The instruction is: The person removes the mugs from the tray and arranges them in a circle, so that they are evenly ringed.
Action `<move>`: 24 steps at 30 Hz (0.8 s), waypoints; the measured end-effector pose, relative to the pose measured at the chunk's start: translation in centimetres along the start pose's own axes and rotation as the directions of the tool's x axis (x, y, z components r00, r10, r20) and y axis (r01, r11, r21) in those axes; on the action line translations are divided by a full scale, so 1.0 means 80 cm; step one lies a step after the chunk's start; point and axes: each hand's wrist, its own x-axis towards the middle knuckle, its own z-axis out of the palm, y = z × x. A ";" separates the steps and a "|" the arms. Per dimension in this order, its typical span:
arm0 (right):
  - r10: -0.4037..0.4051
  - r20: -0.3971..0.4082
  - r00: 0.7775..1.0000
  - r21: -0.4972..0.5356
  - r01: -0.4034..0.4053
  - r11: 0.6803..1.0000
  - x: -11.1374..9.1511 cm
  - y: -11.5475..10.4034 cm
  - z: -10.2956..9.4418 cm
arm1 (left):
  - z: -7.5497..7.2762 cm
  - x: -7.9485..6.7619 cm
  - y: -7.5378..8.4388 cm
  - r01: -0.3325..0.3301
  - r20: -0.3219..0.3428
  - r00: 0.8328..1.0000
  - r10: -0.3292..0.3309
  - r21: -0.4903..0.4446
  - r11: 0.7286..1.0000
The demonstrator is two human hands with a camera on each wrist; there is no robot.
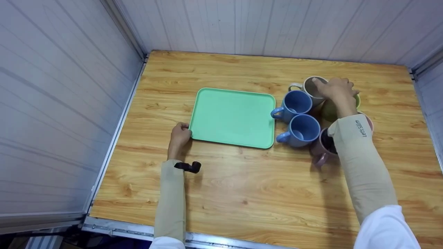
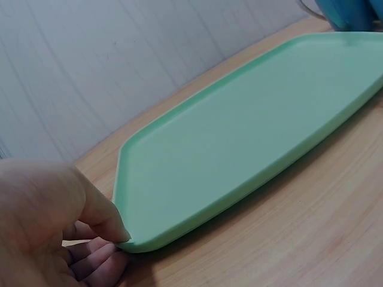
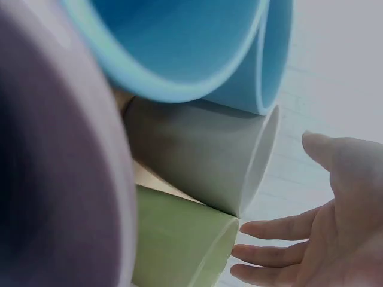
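At its near left corner, the light green tray (image 1: 232, 119) is held by my left hand (image 1: 180, 135), thumb side on the rim and fingers curled at the edge. My right hand (image 1: 337, 90) is over the far mugs, thumb above the mouth of a whitish mug (image 1: 307, 88). In the right wrist view its fingers (image 3: 281, 228) are spread, fingertips close to the rim of a green mug (image 3: 173, 239), with nothing in the palm. Two blue mugs (image 1: 304, 128) stand by the tray's right edge, handles toward it.
A mauve mug (image 1: 316, 149) stands nearest me in the group, partly under the right forearm. The sleeve mostly hides a pink mug (image 1: 368, 121). White panels (image 1: 214, 27) rise behind and at both sides of the wooden table (image 1: 242, 193).
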 end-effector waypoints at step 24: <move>-0.234 -0.246 0.941 0.164 0.278 0.947 -0.081 -0.065 -0.001 | 0.011 -0.013 0.026 -0.050 -0.119 0.989 0.091 0.306 0.951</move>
